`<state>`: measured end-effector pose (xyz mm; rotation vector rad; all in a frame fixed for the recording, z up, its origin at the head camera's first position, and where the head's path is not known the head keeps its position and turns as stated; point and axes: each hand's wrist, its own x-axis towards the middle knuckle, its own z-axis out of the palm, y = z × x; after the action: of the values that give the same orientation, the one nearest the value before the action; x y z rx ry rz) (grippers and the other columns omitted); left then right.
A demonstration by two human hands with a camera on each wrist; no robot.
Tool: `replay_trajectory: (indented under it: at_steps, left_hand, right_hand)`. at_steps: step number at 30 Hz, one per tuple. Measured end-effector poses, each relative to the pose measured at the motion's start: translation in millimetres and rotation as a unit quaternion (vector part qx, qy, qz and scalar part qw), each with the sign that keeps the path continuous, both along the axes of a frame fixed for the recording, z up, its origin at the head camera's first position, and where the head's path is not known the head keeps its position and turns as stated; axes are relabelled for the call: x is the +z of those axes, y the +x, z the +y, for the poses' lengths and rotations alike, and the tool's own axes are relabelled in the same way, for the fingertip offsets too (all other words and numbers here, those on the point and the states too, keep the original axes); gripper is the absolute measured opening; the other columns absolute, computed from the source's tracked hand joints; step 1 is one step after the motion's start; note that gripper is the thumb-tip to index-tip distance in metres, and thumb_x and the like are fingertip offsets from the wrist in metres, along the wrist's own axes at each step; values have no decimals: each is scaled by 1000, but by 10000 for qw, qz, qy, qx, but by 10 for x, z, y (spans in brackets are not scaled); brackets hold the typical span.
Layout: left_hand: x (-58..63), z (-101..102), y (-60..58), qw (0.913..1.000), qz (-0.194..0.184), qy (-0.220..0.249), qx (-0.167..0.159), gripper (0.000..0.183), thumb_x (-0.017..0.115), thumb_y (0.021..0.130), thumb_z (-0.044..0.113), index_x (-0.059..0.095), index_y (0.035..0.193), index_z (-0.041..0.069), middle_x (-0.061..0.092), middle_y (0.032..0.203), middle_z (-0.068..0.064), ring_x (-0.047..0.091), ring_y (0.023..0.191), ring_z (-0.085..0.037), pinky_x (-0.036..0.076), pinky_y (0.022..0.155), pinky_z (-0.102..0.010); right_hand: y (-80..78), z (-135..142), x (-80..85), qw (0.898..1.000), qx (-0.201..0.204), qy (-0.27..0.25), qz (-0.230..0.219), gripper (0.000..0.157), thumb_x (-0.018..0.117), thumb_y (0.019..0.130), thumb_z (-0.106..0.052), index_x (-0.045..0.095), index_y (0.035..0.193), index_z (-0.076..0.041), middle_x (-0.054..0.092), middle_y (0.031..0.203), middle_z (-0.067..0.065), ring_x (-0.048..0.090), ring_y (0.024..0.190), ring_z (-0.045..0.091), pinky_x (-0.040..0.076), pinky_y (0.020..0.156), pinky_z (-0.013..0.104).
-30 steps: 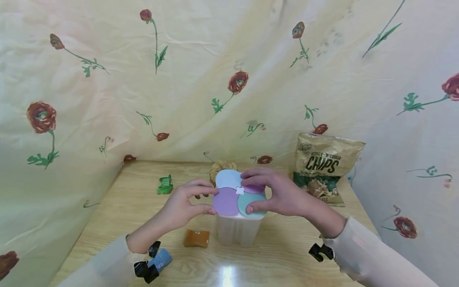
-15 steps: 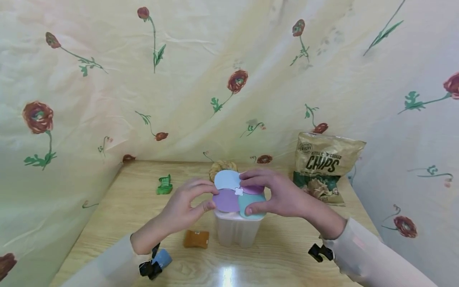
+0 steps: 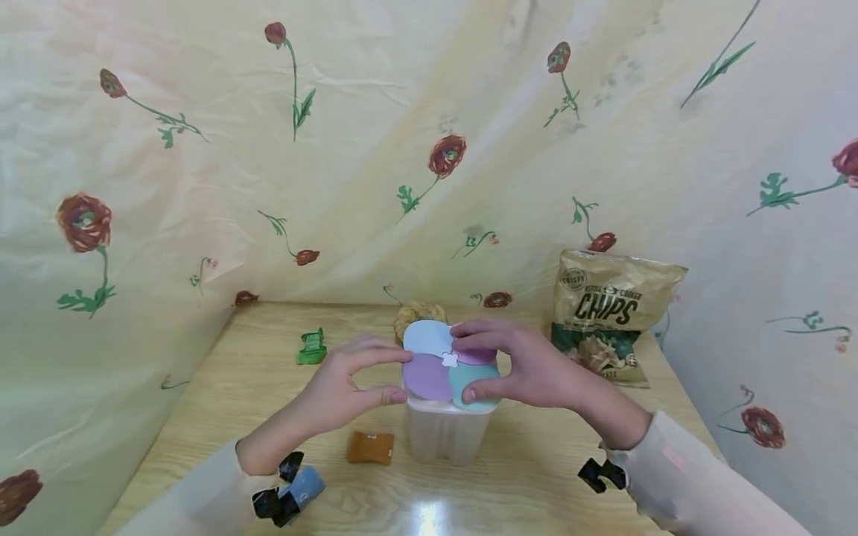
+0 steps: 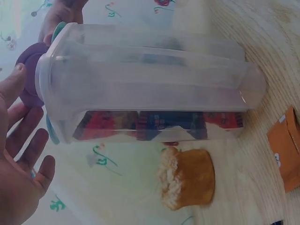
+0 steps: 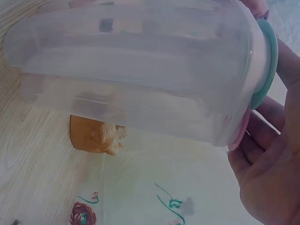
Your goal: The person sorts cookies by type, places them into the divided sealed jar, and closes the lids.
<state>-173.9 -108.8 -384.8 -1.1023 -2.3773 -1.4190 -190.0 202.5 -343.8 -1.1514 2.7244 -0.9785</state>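
Compared with half a second ago, the left hand (image 3: 342, 383) is angling its wrist slightly farther outward, uncovering more of a small blue packet (image 3: 308, 485). Its thumb and forefinger are spreading apart, touching the edge of a flower-shaped lid (image 3: 427, 378) with blue, purple and teal petals; the right hand's (image 3: 529, 365) fingers are curving round the opposite petals, gripping them. Under the lid, a tall, translucent, lobed plastic container (image 3: 445, 432) is standing upright on the pale wooden desk (image 3: 536, 465). One compartment is holding red (image 4: 107, 124) and dark blue packets (image 4: 173, 122); the frosted walls are blurring the rest. Behind it, a round golden-brown thing with a fluffy top (image 4: 197, 177) is standing partly hidden. A small orange packet (image 3: 371, 447) is lying just beside the container, a small green packet (image 3: 311, 348) farther left, while a gold-and-green chips bag (image 3: 606, 309) is standing at the right.
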Motion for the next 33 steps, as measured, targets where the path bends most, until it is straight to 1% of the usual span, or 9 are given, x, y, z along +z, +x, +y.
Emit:
replay_trajectory:
  at_steps: [5,8,11,14,17,20,22,27,33]
  left_hand:
    - [81,44,-10,10000,19,-15,81,32,81,90,20,75,121,20,70,124,6,62,121,-16,52,102,-40]
    - [129,89,-33,9999,-25,13,113,28,80,90,20,76,118,20,70,123,7,63,121,-15,51,104,-42]
    - [184,140,-54,9998,-97,-17,175,26,79,91,22,76,117,20,70,121,9,64,118,-12,52,103,-42]
    - [244,193,-74,9993,-108,-74,343,23,78,93,26,77,114,19,71,117,12,65,110,-9,54,96,-39]
    - [295,246,-101,9985,-167,-75,519,20,76,94,29,78,111,19,72,109,14,64,101,-7,54,88,-35]
    - [327,290,-131,9979,-246,-19,596,18,75,95,29,79,109,19,73,102,16,64,94,-7,54,83,-33]
    - [338,315,-147,9977,-301,6,609,17,75,95,30,80,108,19,72,100,16,64,92,-6,56,82,-33]
    - [363,358,-170,9973,-442,40,578,13,74,96,30,79,105,22,72,99,15,64,90,-8,56,79,-32]
    - [382,372,-191,9957,-675,-27,632,12,75,96,30,80,104,23,73,98,13,62,87,-12,53,76,-32]
  right_hand:
    - [16,-2,11,9998,108,-60,143,63,85,79,-52,72,130,-18,59,148,-2,51,140,26,47,108,53]
    - [27,-1,1,9994,182,-153,261,56,86,79,-50,75,124,-19,60,146,1,53,139,25,49,106,51]
    - [42,0,-15,9984,228,-306,405,49,87,79,-46,77,119,-19,63,143,0,56,136,24,51,104,48]
    - [59,-9,-24,9964,315,-567,543,42,88,78,-39,78,114,-19,68,132,-2,61,129,22,54,99,43]
    - [75,-25,-28,9933,466,-858,617,36,89,78,-31,77,111,-19,73,119,-4,67,115,18,56,89,36]
    - [91,-44,-27,9915,578,-1035,529,33,88,79,-27,76,110,-20,75,110,-6,70,100,12,57,82,31]
    - [99,-54,-29,9912,620,-1092,418,31,87,80,-26,75,109,-20,75,107,-7,70,95,11,58,81,31]
    - [118,-56,-29,9922,517,-1118,175,30,87,81,-27,76,109,-20,74,109,-8,69,98,12,58,85,33]
    - [128,-43,-28,9926,225,-1188,112,24,84,86,-22,77,109,-22,75,109,-9,70,99,11,57,88,34]
